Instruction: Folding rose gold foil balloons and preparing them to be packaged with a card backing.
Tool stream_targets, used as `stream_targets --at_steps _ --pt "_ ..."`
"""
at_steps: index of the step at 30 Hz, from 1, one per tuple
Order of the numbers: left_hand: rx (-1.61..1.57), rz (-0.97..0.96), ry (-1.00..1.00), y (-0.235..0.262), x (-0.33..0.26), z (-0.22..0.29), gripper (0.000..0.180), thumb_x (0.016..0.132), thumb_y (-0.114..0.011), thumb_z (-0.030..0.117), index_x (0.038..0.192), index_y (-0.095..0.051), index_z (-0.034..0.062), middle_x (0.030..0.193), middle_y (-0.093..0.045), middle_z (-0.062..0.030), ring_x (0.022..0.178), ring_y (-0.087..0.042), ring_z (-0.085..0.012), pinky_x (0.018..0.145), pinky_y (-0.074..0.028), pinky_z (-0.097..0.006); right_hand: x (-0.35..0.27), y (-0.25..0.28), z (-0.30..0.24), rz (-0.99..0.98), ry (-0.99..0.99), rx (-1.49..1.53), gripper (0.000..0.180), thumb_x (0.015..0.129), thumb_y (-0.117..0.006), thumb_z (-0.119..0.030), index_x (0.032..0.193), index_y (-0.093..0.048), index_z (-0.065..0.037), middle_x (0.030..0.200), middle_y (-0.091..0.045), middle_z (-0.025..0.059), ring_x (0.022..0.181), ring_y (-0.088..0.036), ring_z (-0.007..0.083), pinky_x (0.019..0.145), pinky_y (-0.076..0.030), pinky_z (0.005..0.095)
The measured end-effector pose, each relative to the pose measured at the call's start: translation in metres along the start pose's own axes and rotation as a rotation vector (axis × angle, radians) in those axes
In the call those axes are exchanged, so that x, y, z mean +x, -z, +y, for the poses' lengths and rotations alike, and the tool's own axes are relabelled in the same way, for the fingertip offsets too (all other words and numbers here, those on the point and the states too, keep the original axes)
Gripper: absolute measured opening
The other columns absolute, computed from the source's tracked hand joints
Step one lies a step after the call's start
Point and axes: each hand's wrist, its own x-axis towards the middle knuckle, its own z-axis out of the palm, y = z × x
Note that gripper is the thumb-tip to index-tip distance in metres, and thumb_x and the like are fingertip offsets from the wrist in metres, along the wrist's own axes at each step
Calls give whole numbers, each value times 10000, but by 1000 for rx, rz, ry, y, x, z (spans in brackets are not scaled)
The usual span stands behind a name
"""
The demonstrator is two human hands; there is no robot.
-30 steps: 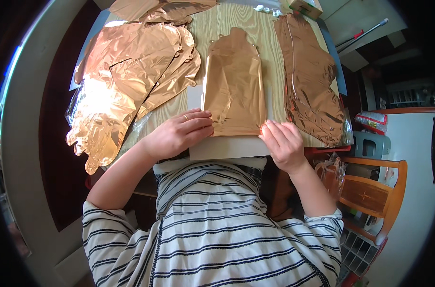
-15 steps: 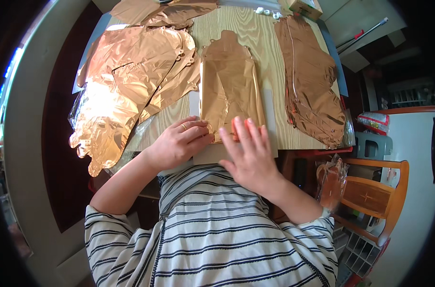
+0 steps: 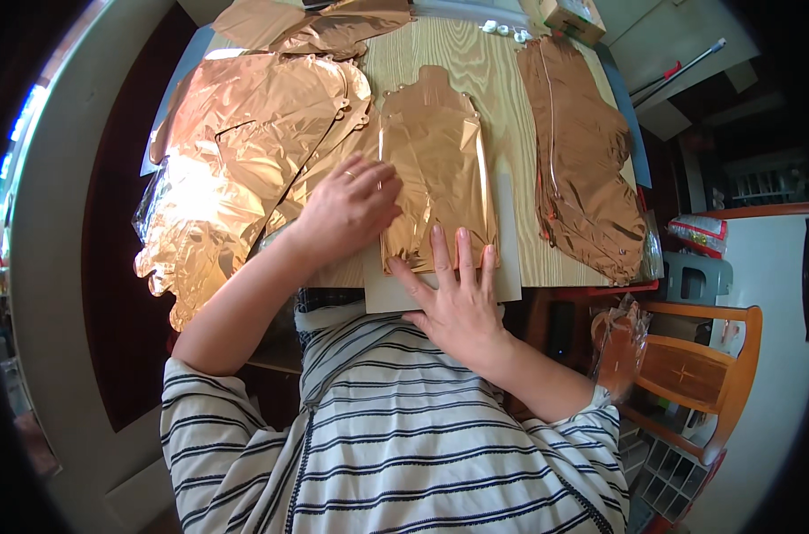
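A rose-gold foil balloon, folded into a flat, long shape with a narrower tab at its far end, lies on a white board at the table's near edge. My right hand is spread flat over the balloon's near end, fingertips on the foil and the heel of the palm over the board. At the balloon's left edge is my left hand, its fingers loosely bent, with a ring on one of them. Nothing held shows in it, though its fingertips are partly hidden.
Large rose-gold foil sheets cover the table's left side. Another folded foil piece lies at the right. Small white pieces and a cardboard box are at the far edge. A wooden chair stands right of the table.
My left hand has moved away from me, from the balloon's near end up along its left edge. The orange-red thing under my right fingers no longer shows. That hand now lies spread on the foil.
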Motion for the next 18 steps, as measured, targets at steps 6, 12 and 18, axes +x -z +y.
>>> stream_targets --at_steps 6,12,18 --pt "131 104 97 4 4 0 329 879 -757 180 1168 -691 38 1186 -677 -143 1104 -670 -314 1001 -507 -477 -1 -1 0 25 -19 64 926 796 -809 -457 1591 -346 -357 1637 -187 284 1472 -201 563 1111 -215 775" --pt "-313 26 604 36 -18 62 365 860 -776 126 1184 -659 4 1043 -673 -151 892 -695 -318 760 -566 -383 -16 6 -6 48 -41 110 806 819 -789 -406 1543 -447 -311 1605 -262 281 1467 -249 533 1160 -193 721" --pt "-77 83 402 23 -47 86 440 790 -803 124 1201 -667 45 1151 -671 -115 1106 -636 -338 953 -497 -440 -21 -18 4 359 97 -45 502 970 -550 -211 1471 -539 -181 1528 -414 264 1387 -419 444 1160 -306 624"
